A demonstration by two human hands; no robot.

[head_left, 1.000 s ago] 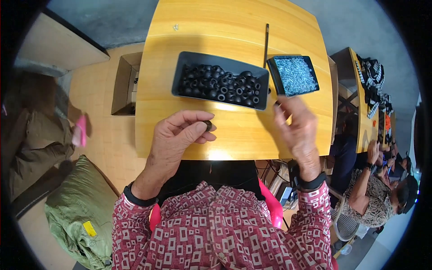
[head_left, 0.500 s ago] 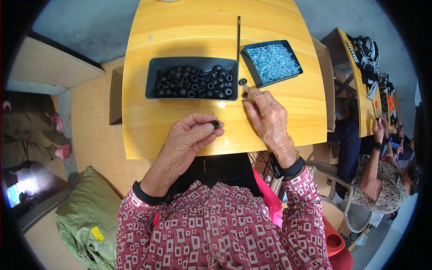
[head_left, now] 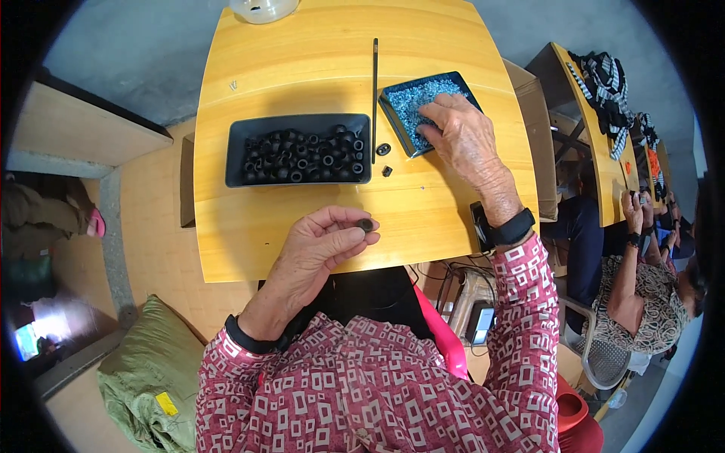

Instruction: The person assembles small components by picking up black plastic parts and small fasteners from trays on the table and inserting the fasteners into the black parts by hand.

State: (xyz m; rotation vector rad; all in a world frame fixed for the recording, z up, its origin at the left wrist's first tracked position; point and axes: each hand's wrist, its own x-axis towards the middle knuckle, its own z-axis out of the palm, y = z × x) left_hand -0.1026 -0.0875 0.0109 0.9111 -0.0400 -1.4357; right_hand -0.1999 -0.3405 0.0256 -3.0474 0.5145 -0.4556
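My left hand [head_left: 323, 240] is above the table's near edge, pinching a small round hollow black piece [head_left: 365, 225] between thumb and fingers. My right hand [head_left: 467, 140] reaches over the shallow dark tray [head_left: 408, 138]. Its thumb and forefinger are apart, at the heap of tiny shiny blue pieces [head_left: 419, 97] inside. To the left stands a dark rectangular bin [head_left: 298, 182], partly filled with black hollow pieces [head_left: 302, 155] like the one I hold. Between bin and tray lie a small black oval piece [head_left: 384, 149] and a smaller black bit [head_left: 387, 171].
A thin black rod [head_left: 375, 98] lies on the wooden table [head_left: 302, 226] between the containers. A clear round container [head_left: 264, 9] stands at the far edge. A green sack [head_left: 147, 370] sits on the floor at left. Another person [head_left: 642, 302] sits at a table on the right.
My right hand has moved from the small black bit beside the bin, up and right, to the tray of blue pieces. My left hand still holds its black piece. The view has shifted slightly.
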